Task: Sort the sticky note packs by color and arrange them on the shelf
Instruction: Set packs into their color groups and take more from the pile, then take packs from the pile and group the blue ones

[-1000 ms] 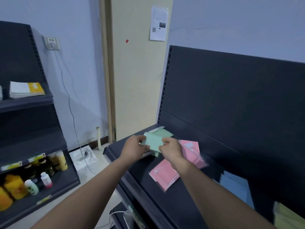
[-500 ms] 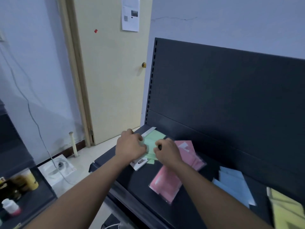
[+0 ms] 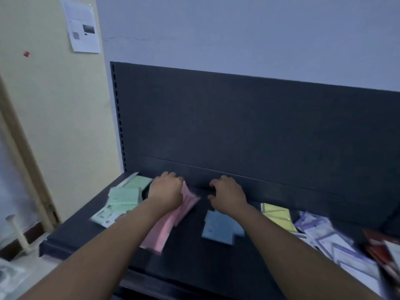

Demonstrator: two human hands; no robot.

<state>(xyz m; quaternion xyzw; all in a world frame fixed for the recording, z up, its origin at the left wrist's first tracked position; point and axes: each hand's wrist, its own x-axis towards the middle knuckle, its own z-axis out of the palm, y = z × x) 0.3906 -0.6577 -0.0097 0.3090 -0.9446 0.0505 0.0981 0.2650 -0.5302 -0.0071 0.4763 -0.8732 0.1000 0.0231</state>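
While both forearms reach across the shelf (image 3: 91, 234), they cover part of what lies on it: the left forearm crosses the lower edge of the green packs (image 3: 123, 198) and the near half of the pink packs (image 3: 171, 221); the right forearm overlaps a corner of the blue pack (image 3: 218, 228).

Surroundings: dark back panel (image 3: 259, 131) behind the shelf, cream door (image 3: 54, 105) at left with a paper notice (image 3: 83, 24) taped on it, pale wall above. Far right of the shelf holds a loose heap of white/purple printed packs (image 3: 337, 241) and something red (image 3: 376, 243), blurred, can't identify.

Packs, left to right: green, overlapping in a rough stack at the left end, one with a white header card sticking out toward the front; pink, a fanned stack running front to back, glossy wrap; blue, flat, alone mid-shelf; yellow (image 3: 279, 215), just right of the right wrist, near the back panel.

Left hand (image 3: 166, 191): knuckles up, fingers curled down onto the far end of the pink packs, touching them; can't tell if it's pinching or just pressing.
Right hand (image 3: 227, 195): fingers curled loosely, over bare shelf beyond the blue pack, holding nothing visible.
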